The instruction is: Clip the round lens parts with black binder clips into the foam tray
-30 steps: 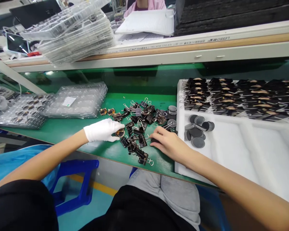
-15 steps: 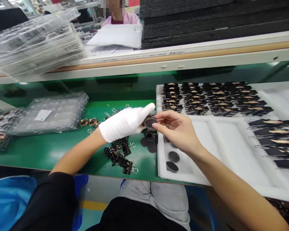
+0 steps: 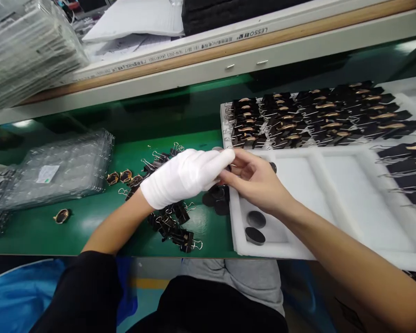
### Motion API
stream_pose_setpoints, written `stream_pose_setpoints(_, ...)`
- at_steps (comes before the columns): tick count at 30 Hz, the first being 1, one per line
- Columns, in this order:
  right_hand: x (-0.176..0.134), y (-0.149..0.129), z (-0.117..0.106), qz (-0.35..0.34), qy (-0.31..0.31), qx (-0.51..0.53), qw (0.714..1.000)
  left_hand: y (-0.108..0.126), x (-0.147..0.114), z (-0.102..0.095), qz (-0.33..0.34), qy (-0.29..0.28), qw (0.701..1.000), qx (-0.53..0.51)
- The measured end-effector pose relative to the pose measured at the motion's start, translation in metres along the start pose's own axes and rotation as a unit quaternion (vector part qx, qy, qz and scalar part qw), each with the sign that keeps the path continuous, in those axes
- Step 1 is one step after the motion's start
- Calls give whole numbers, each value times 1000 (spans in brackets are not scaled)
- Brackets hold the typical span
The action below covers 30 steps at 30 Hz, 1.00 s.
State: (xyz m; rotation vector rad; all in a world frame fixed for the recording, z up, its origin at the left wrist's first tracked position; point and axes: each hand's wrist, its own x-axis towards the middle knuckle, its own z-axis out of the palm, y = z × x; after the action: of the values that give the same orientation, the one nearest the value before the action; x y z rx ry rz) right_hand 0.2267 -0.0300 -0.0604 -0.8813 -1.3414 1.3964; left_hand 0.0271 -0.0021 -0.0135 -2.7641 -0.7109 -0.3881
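Observation:
My left hand (image 3: 190,175), in a white glove, is closed with its back toward me and its fingers pointing right. Bare, my right hand (image 3: 258,181) meets it fingertip to fingertip, thumb and fingers pinched together. Between them sits a black round disc, now mostly covered by the glove and fingers. Loose black discs (image 3: 215,199) lie on the green table just below the hands. Black binder clips (image 3: 171,224) with silver wire handles are heaped under and around my left wrist. Two more black discs (image 3: 255,227) rest in the white foam tray (image 3: 294,180) below my right hand.
Rows of clipped black pieces with gold-coloured parts (image 3: 287,115) fill the tray's far side. Small gold-rimmed black pieces (image 3: 119,177) lie left of the clips, another (image 3: 61,216) farther left. Clear plastic trays (image 3: 65,166) stand at left. A white shelf edge (image 3: 180,69) crosses behind.
The view has tilted down and shifted. My hands have closed together, so the black disc that showed at my right fingertips is now mostly hidden.

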Motion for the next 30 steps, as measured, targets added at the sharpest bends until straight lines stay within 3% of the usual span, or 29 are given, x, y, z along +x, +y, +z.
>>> stream_pose_setpoints(5, 2, 4, -1, 49, 10, 30, 998, -2, -1, 0, 30, -15, 999, -4)
stream_pose_setpoints(8, 3, 5, -5, 31, 70, 15, 997, -7, -5, -4, 9, -3, 1000, -24)
stream_pose_setpoints(11, 5, 3, -12, 3, 150, 7, 989, -8, -8, -6, -26, -74, 997, 9)
stream_pose_setpoints(13, 7, 2, -16, -2, 171, 11, 985, -4, -8, -1, -7, -138, 989, 51)
stream_pose_setpoints(19, 5, 1, -16, 24, 145, 34, 989, 3, -2, 30, 42, -173, 980, 85)
stream_pose_setpoints(22, 3, -1, -16, 25, 135, 38, 990, -8, -2, 30, 64, -176, 981, 48)
stream_pose_setpoints(26, 2, -6, -21, 31, 105, 56, 992, -30, -11, 13, 42, -152, 985, -66)
stream_pose_setpoints(30, -1, -7, -22, -7, 47, 3, 999, -28, -17, 0, -151, -16, 969, -197)
